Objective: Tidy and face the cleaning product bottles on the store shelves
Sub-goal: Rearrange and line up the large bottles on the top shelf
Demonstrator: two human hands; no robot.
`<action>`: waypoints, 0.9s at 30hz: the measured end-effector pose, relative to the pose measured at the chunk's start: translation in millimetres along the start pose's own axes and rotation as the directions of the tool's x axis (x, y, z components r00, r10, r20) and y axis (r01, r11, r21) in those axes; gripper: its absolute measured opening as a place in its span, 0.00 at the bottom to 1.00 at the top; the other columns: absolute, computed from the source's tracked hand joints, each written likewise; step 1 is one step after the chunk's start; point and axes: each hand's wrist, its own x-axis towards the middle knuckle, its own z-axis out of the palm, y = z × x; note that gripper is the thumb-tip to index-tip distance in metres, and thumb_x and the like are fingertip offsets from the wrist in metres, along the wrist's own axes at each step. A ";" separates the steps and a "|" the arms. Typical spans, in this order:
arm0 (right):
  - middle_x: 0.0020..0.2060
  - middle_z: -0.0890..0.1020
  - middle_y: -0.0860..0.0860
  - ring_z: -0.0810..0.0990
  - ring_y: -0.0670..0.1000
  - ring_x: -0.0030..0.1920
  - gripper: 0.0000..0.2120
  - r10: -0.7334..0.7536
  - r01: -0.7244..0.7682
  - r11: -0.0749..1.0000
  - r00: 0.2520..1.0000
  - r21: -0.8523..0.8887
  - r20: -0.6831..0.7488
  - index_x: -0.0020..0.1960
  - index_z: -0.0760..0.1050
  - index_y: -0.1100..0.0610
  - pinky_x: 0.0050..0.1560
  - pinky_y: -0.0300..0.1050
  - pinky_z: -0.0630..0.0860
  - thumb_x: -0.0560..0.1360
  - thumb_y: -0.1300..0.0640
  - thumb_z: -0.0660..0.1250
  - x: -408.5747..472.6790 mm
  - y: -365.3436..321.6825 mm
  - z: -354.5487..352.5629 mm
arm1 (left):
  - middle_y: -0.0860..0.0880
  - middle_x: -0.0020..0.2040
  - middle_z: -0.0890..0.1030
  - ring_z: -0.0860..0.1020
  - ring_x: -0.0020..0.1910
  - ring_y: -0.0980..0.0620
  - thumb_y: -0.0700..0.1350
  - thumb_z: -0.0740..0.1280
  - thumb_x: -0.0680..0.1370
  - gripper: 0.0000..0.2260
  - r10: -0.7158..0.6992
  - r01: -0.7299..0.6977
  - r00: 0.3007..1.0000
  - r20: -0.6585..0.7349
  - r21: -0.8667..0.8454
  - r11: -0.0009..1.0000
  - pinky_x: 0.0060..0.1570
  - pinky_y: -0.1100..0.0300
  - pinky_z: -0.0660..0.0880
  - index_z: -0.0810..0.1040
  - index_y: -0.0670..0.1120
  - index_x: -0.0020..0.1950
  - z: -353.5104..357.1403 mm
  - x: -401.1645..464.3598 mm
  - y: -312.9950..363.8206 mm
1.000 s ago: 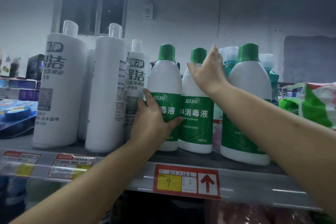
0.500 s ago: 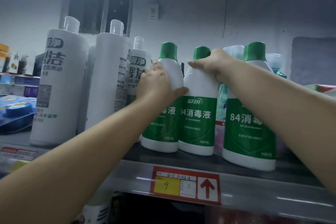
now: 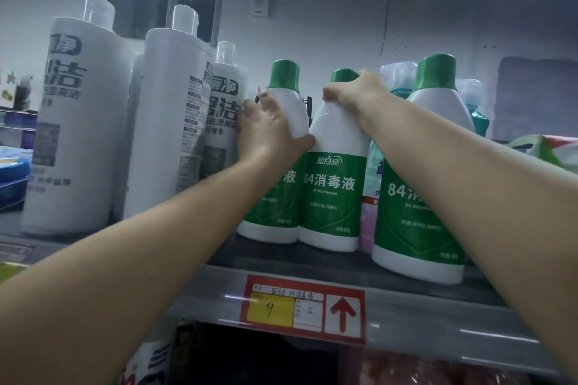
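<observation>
Shelf: grey metal shelf (image 3: 406, 306) against a pale wall, one red price tag (image 3: 305, 309) on its front edge.
Green-capped bottles: three, upright near the front edge; left bottle (image 3: 283, 103) and middle bottle (image 3: 336, 184) touching, right bottle (image 3: 419, 197) just beside them.
Tall white bottles: three clearly seen (image 3: 75, 122), toward the shelf's left end.
Teal bottles: two (image 3: 398, 81), behind the green-capped row.
Left hand (image 3: 269, 128): wrapped round the left bottle's shoulder, thumb in front.
Right hand (image 3: 356, 94): closed over the middle bottle's neck.
</observation>
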 end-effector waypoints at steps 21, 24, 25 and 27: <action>0.55 0.78 0.55 0.75 0.56 0.55 0.20 -0.241 0.211 0.964 0.951 -0.161 -0.196 0.58 0.71 0.58 0.51 0.44 0.69 0.69 0.50 0.66 18.8 15.7 25.9 | 0.35 0.72 0.58 0.57 0.70 0.40 0.62 0.62 0.73 0.44 0.062 -0.050 0.983 -0.176 0.073 0.996 0.70 0.51 0.54 0.40 0.40 0.75 23.9 -2.0 -8.4; 0.55 0.78 0.55 0.75 0.56 0.55 0.20 -0.251 0.224 0.961 0.953 -0.161 -0.172 0.58 0.71 0.58 0.51 0.43 0.69 0.70 0.50 0.66 19.2 17.2 26.0 | 0.35 0.69 0.60 0.61 0.66 0.40 0.61 0.62 0.73 0.43 0.084 -0.069 0.978 -0.190 0.083 0.994 0.67 0.50 0.57 0.42 0.43 0.75 22.1 -3.3 -7.0; 0.55 0.78 0.55 0.75 0.56 0.55 0.20 -0.251 0.224 0.961 0.953 -0.163 -0.169 0.58 0.70 0.58 0.51 0.43 0.69 0.70 0.50 0.66 19.0 17.2 26.1 | 0.35 0.69 0.60 0.61 0.66 0.39 0.61 0.62 0.73 0.42 0.085 -0.069 0.978 -0.189 0.087 0.994 0.67 0.49 0.57 0.42 0.44 0.76 21.7 -3.5 -6.3; 0.55 0.78 0.55 0.75 0.55 0.56 0.20 -0.253 0.225 0.959 0.952 -0.170 -0.171 0.59 0.70 0.58 0.49 0.42 0.67 0.70 0.50 0.65 18.5 17.0 26.3 | 0.34 0.70 0.59 0.59 0.68 0.39 0.60 0.63 0.73 0.41 0.075 -0.057 0.980 -0.187 0.097 0.994 0.68 0.48 0.55 0.43 0.45 0.76 21.8 -3.5 -5.0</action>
